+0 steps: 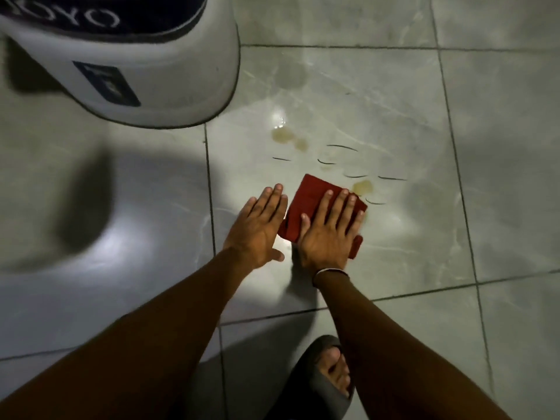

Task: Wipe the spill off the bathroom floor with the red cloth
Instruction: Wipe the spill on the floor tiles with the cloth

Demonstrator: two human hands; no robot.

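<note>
Your right hand (328, 234) lies flat on the folded red cloth (312, 195), fingers spread and pressing down rather than closed around it; the grip is wide, palm bearing on the fabric. Your left hand (257, 228) is also splayed flat, resting on the bare floor (500, 147) just beside the cloth's near-left edge, holding nothing.

The cloth sits on the grey tile at the near edge of the spill. One yellowish patch (362, 187) lies just beyond your right fingertips, touching or almost touching the cloth's far corner. A larger pair of patches (288, 138) sits further out, with a clear wet glint just above them. Thin dark curved marks (342, 147) are scattered between; whether they are hairs or liquid edges cannot be told.

Recommendations for the stroke:
- Keep the palm flat and the pressure even, so the whole folded face meets the tile.
- Push away from you, over the nearest patch first, then onward to the far pair.
- Draw the liquid inward toward the middle of the tile, not out over the grout lines.
- Refold to a dry face if the cloth appears to smear.

Hazards noted: the white bucket (151, 71) stands near the far patches, and the glossy tile is probably slippery beneath your sandalled foot (330, 374).
</note>
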